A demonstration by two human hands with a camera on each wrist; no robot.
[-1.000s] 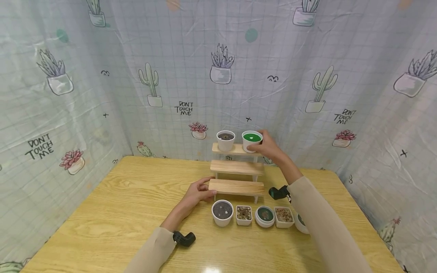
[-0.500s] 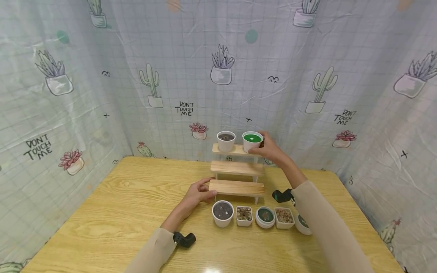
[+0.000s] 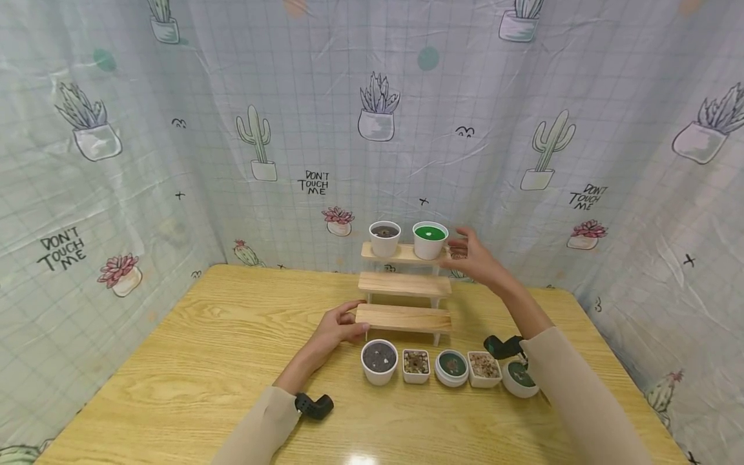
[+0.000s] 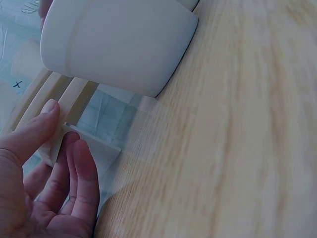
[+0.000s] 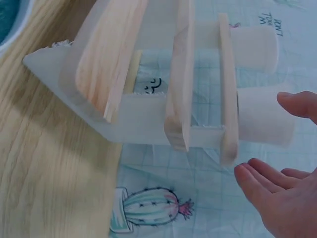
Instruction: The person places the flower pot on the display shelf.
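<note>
A three-tier wooden display stand (image 3: 403, 283) with pale side supports stands on the table. My left hand (image 3: 336, 328) pinches the left end of its lowest shelf, thumb and fingers around the board's end in the left wrist view. On the top shelf, a white pot with dark filling (image 3: 385, 245) is at the left and a white pot with a green top (image 3: 429, 248) at the right. My right hand (image 3: 478, 261) is just right of the green-topped pot, fingers spread and holding nothing. The right wrist view shows a gap between thumb and fingers beside that pot (image 5: 265, 116).
In front of the stand is a row of small planters: a round grey-filled pot (image 3: 379, 359), a square pebbled one (image 3: 415, 365), a round green one (image 3: 451, 368), another square one (image 3: 484, 369) and a round bowl (image 3: 519, 380). A cactus-print curtain (image 3: 290, 84) hangs behind.
My right hand has let go of the green-topped pot and moved away to the right, leaving it on the top shelf. The left hand stays in place on the stand.
</note>
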